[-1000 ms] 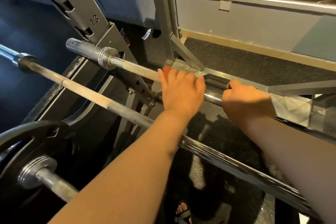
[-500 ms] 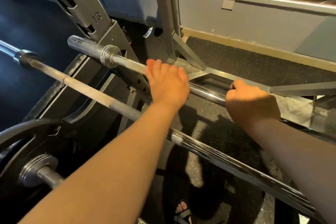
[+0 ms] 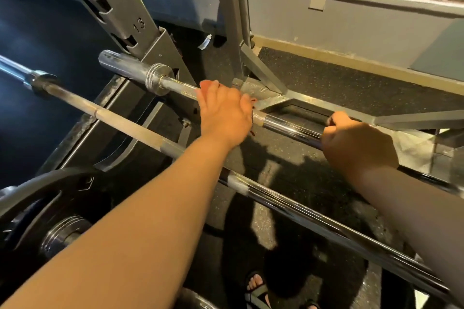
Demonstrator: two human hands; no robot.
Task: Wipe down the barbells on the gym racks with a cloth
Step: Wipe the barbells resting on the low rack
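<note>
Three bars in view: the far barbell (image 3: 288, 124) was the one getting worked on. A duller middle barbell (image 3: 125, 121) and a near barbell (image 3: 67, 234) with a black plate (image 3: 50, 188) sat closer to the person.
Left hand: the left hand (image 3: 224, 114) lay flat over the far barbell's knurled stretch, fingers fairly straight and pressing down, near the collar (image 3: 160, 78).
Right hand: the right hand (image 3: 356, 143) was wrapped in a fist round the same bar, on the shiny smooth part well apart from the left. Looked like it was just steadying things.
What changed: over the last second the left hand slid along the shaft away from the right hand and toward the collar. That left a longer run of chrome bare between them. The right hand barely budged.
Cloth: honestly couldn't make it out. A few small dark red bits peeked out at the edge of the left palm, which might have been it, but I couldn't tell.
What it meant: my guess is a wiping stroke heading for the left end, with that side of the shaft nearly covered. The sleeve (image 3: 125, 66) past the collar, the part under the right hand and the other two bars looked still to do.
</note>
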